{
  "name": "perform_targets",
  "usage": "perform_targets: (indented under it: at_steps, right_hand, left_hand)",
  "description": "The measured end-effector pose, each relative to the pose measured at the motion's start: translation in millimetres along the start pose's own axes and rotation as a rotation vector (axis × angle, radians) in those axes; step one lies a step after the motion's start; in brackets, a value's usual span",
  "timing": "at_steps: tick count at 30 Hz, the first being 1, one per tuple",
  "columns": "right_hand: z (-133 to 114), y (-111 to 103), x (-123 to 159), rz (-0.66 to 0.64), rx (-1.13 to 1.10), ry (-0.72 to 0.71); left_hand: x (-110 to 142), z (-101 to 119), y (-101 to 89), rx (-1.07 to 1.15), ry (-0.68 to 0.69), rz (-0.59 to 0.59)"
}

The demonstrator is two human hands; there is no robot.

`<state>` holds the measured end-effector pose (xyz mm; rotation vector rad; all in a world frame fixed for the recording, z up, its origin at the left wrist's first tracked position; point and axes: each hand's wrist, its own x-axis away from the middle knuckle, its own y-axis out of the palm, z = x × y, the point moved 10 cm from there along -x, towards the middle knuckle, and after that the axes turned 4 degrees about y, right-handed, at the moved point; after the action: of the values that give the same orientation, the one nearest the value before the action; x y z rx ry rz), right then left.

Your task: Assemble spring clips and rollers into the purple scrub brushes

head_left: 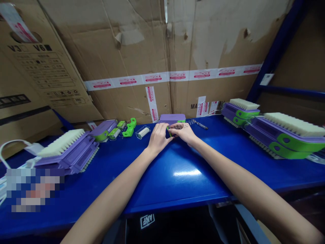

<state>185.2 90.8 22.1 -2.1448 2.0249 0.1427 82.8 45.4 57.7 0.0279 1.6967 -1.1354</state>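
At the middle of the blue surface, my left hand (159, 137) and my right hand (185, 133) meet with fingers closed. Between their fingertips shows a small green piece (168, 131), mostly hidden by the fingers, so its kind cannot be told. Just behind them lies a purple plastic casing (172, 118) with a green end. Across and beyond my right fingers runs a coiled cord (191, 122), leading to a slim dark-grey handle or plug (202, 125). Left of my left hand is a clear box (143, 132) with a cream-coloured insert.
Green plastic parts (129, 127) and another purple casing (106, 128) lie to the left. Purple pieces with cream ridged pads stack at the left (66, 154) and right (286, 135). White cables (10, 142) lie far left. Cardboard (132, 51) walls the back.
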Motion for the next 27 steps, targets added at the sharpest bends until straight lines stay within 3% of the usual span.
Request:
perform_targets:
  at_steps: [7,12,27]
  right_hand:
    - [14.9,2.5,0.1,-0.035,-0.032,0.095]
    - [14.9,3.9,0.1,-0.060,0.045,0.115]
    - [11.8,2.2,-4.5,-0.090,0.046,0.006]
  left_hand:
    - [0.4,-8.1,14.1,-0.157,-0.088,-0.240]
    - [4.5,-10.4,24.1,-0.190,-0.070,-0.399]
    - [3.5,-13.2,19.6,-0.178,-0.079,-0.341]
